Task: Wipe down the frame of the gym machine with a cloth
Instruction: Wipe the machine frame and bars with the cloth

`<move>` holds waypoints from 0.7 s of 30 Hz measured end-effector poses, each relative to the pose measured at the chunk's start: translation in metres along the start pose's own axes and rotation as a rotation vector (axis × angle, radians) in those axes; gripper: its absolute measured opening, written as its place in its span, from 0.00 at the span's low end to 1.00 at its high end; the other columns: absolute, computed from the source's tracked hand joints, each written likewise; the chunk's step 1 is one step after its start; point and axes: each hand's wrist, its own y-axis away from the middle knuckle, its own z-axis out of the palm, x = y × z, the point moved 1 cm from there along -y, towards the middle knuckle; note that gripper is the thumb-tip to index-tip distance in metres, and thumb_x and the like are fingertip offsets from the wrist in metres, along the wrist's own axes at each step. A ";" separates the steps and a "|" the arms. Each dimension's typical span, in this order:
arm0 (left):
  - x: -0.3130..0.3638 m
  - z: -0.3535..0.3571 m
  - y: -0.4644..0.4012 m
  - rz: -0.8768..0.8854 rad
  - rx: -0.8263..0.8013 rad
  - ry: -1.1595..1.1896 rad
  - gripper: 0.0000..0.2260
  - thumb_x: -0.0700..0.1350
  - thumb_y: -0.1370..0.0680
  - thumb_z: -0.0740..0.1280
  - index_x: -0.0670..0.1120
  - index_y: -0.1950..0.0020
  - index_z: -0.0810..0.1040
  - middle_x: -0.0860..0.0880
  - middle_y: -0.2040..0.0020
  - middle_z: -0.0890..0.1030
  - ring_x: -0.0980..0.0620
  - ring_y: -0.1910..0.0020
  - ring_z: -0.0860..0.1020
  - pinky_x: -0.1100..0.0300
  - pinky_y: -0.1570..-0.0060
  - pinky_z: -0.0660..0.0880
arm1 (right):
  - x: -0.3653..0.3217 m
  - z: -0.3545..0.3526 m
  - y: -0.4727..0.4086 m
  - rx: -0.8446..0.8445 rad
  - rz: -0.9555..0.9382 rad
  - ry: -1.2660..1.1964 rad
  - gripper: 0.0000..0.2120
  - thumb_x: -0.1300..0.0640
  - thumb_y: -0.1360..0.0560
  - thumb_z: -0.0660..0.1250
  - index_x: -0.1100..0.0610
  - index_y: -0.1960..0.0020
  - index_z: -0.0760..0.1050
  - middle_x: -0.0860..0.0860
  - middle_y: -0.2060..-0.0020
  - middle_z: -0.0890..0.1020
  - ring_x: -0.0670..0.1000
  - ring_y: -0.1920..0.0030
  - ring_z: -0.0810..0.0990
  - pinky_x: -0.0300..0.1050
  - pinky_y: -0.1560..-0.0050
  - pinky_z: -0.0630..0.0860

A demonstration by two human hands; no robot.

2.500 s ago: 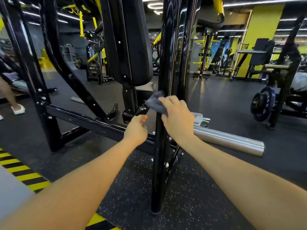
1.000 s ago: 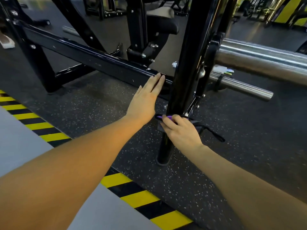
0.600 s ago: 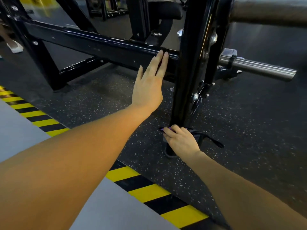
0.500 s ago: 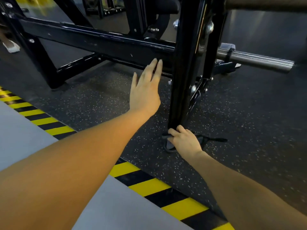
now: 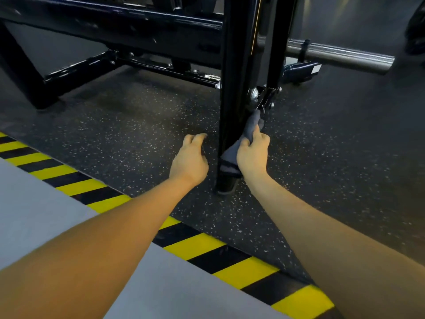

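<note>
Cloth (image 5: 234, 155), grey, is bunched in the right hand (image 5: 253, 155) and laid against the right side of the black upright post (image 5: 234, 65), low down, near the post's foot (image 5: 226, 187) on the floor. Head view: the right hand's fingers are curled round the cloth, gripping it; one end of the cloth sticks up above the knuckles beside the post, the other end hangs below the hand against the post. Left hand (image 5: 189, 162) hovers just left of the same post, not touching it, fingers loosely curled and holding nothing. Both forearms reach forward from the bottom of the view. The post is part of the black machine frame; a horizontal crossbar (image 5: 110, 24) runs left from it across the top, and a lower black rail (image 5: 161, 67) lies near the floor behind. A bolted bracket (image 5: 264, 97) sits on the post's right side just above the cloth. A steel bar (image 5: 340, 57) sticks out to the right. Floor is dark speckled rubber (image 5: 138, 125), edged by a yellow-and-black striped strip (image 5: 195, 245), with a grey surface (image 5: 34, 215) nearer the person.
</note>
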 end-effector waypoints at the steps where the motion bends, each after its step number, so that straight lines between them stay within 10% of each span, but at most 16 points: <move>1: -0.004 0.004 0.000 -0.003 -0.007 -0.002 0.24 0.36 0.21 0.58 0.47 0.26 0.62 0.46 0.30 0.63 0.42 0.39 0.73 0.46 0.39 0.71 | 0.012 0.004 -0.002 -0.018 0.026 0.051 0.26 0.62 0.19 0.54 0.57 0.23 0.52 0.57 0.34 0.62 0.57 0.43 0.71 0.43 0.45 0.67; 13: -0.039 0.046 0.027 -0.056 -0.146 0.008 0.22 0.37 0.21 0.60 0.47 0.27 0.64 0.46 0.32 0.66 0.44 0.39 0.73 0.45 0.39 0.71 | 0.095 0.036 0.017 -0.403 0.450 0.332 0.20 0.60 0.20 0.59 0.65 0.30 0.65 0.62 0.35 0.72 0.62 0.37 0.73 0.48 0.43 0.71; 21: -0.022 -0.043 0.092 -0.315 -0.197 0.110 0.17 0.40 0.20 0.60 0.43 0.30 0.69 0.42 0.35 0.69 0.42 0.40 0.74 0.48 0.38 0.70 | -0.025 0.024 0.091 -0.636 0.352 0.177 0.10 0.62 0.21 0.61 0.62 0.42 0.74 0.61 0.48 0.80 0.59 0.47 0.78 0.53 0.42 0.74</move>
